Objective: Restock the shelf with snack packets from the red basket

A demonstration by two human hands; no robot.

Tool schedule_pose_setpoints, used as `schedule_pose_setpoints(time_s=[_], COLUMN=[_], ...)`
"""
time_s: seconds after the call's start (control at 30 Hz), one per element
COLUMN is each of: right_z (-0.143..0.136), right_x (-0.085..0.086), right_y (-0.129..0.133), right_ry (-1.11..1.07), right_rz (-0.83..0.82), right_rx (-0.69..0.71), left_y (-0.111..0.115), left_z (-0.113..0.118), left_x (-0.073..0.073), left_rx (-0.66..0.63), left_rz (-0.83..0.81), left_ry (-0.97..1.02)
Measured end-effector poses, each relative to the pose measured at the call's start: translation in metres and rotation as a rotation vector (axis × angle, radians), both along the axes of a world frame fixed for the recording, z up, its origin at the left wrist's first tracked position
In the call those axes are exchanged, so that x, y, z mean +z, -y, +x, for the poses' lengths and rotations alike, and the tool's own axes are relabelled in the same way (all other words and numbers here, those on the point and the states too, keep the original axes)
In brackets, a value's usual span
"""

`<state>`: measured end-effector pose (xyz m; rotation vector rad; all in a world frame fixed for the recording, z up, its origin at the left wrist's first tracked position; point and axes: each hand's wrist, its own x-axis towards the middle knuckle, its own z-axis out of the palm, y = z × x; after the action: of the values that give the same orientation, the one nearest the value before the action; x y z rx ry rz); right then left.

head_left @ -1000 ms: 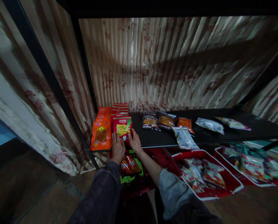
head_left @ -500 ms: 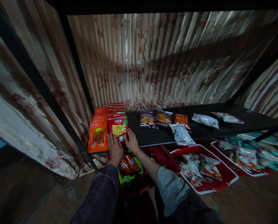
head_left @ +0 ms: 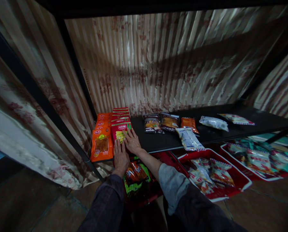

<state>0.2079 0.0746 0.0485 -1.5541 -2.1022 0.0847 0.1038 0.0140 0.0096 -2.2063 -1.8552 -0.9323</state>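
Observation:
On the left end of the black shelf (head_left: 153, 140) lies a row of overlapping red snack packets; the front red snack packet (head_left: 118, 129) shows yellow sticks on its face. My left hand (head_left: 121, 158) rests flat with fingers extended on its lower edge. Spread over its right side is my right hand (head_left: 132, 141), fingers pointing up and left. Both hands are open, pressing on the packet rather than gripping it. Beside them, to the left, a matching row of orange snack packets (head_left: 101, 146) overlaps toward the back.
Brown snack bags (head_left: 153, 123) and a white bag (head_left: 189, 139) overhanging the front edge lie farther right on the shelf. Below stand red baskets (head_left: 240, 190) with bagged snacks. Green and orange bags (head_left: 136, 172) sit under my arms. A black post (head_left: 78, 72) rises at left, before curtains.
My right hand has slid up and left over the face of the front red packet, covering more of it. My left hand stays at the lower edge. The view has shifted slightly.

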Motion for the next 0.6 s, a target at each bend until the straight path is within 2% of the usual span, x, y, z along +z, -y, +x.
schedule_pose_setpoints(time_s=[0.2,0.33,0.47,0.53,0.6], right_z=[-0.004,0.0,0.009,0.016,0.024], right_x=[0.003,0.008,-0.001,-0.014,-0.033], right_y=[0.001,0.01,0.045,0.073,0.103], right_ry=[0.002,-0.095,-0.28,-0.332,-0.379], right_rz=[-0.056,0.004,0.124,0.143,0.148], right_rx=[0.008,0.037,0.089,0.161,0.17], left_y=[0.0,0.004,0.018,0.031,0.048], left_z=[0.003,0.002,0.002,0.005,0.012], left_x=[0.001,0.005,0.01,0.01,0.004], left_rx=[0.026,0.017,-0.127,-0.217,-0.292], left_rz=[-0.023,0.006,0.057,0.06,0.036], left_ry=[-0.003,0.021,0.026,0.024,0.02])
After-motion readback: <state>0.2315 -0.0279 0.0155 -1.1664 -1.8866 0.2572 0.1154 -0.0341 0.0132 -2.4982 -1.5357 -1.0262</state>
